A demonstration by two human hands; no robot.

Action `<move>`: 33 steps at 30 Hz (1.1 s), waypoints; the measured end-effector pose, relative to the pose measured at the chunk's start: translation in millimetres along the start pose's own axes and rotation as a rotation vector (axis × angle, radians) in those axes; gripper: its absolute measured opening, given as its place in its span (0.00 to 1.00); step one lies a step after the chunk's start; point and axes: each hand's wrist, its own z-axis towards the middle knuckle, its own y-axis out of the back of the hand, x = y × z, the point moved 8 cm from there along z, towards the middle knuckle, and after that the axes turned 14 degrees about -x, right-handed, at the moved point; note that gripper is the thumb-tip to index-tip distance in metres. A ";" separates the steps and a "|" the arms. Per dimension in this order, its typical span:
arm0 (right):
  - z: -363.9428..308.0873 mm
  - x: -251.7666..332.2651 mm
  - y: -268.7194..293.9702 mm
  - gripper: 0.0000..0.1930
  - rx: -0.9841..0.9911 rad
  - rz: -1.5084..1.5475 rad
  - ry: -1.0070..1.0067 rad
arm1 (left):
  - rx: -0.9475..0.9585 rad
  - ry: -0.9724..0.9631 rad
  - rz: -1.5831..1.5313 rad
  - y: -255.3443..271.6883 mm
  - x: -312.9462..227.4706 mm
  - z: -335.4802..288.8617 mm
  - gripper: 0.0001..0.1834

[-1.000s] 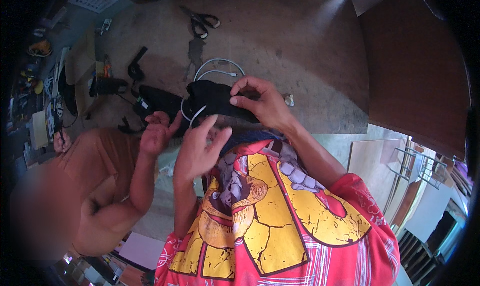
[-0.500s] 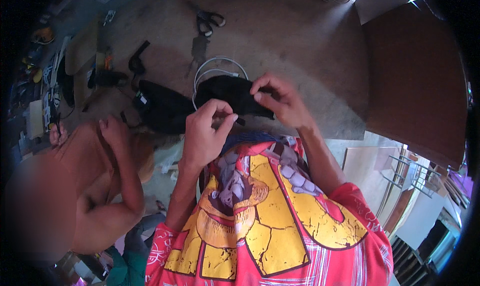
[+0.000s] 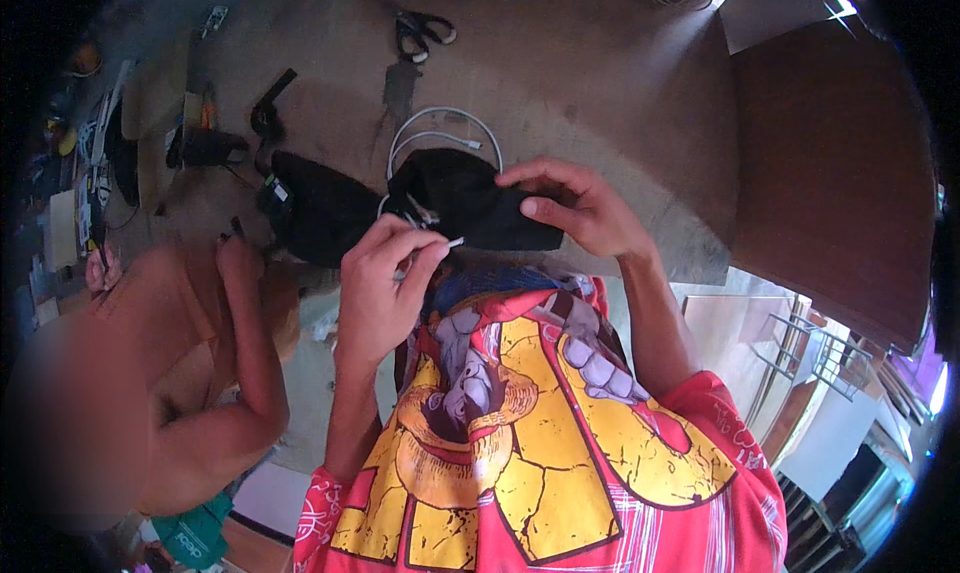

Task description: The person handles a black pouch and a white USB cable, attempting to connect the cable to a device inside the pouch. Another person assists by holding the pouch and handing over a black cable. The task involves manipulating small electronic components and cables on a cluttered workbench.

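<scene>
A piece of black cloth [image 3: 480, 213], perhaps a pouch, lies near the table's front edge. My right hand [image 3: 590, 211] has its index fingertip and thumb on the cloth's right part, gripping it. Just left of it, my left hand [image 3: 385, 283] is pinched closed, with a small whitish tip [image 3: 455, 243] poking out between finger and thumb; its kind is unclear. A white cable [image 3: 440, 111] loops on the table behind the cloth, one plug end showing. Its other end runs down behind the cloth towards my left hand. A second black cloth piece [image 3: 325, 208] lies to the left.
Scissors [image 3: 424, 35] lie at the far middle of the table [image 3: 600, 73]. A black angled object [image 3: 268, 108] is farther left. Beside me on the left sits another person [image 3: 200, 383], hands at the table edge. A brown panel [image 3: 835, 173] stands on the right.
My left hand has moved slightly left and down, and a whitish tip now shows in its pinch. The black cloth is spread flatter, its right edge farther right beneath my right hand.
</scene>
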 end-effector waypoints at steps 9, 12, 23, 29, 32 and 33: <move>3.1 17.9 -18.2 0.22 -0.063 -0.301 0.077 | -0.086 -0.068 0.047 -14.4 -11.6 4.7 0.04; 3.2 22.1 -22.9 0.20 -0.100 -0.380 0.129 | -0.109 -0.043 0.089 -17.8 -12.4 8.0 0.05; -1.0 24.2 -22.9 0.15 -0.153 -0.434 0.240 | -0.027 -0.027 0.148 -24.0 -5.6 12.3 0.07; -3.0 27.7 -19.9 0.12 -0.274 -0.411 0.164 | -0.121 0.040 0.061 -26.6 -15.9 11.5 0.08; -3.8 24.6 -22.1 0.14 -0.298 -0.379 0.156 | -0.108 0.019 0.151 -25.9 -10.7 12.0 0.09; -4.5 22.1 -22.2 0.14 -0.310 -0.373 0.168 | -0.118 0.025 0.145 -24.5 -10.0 11.4 0.09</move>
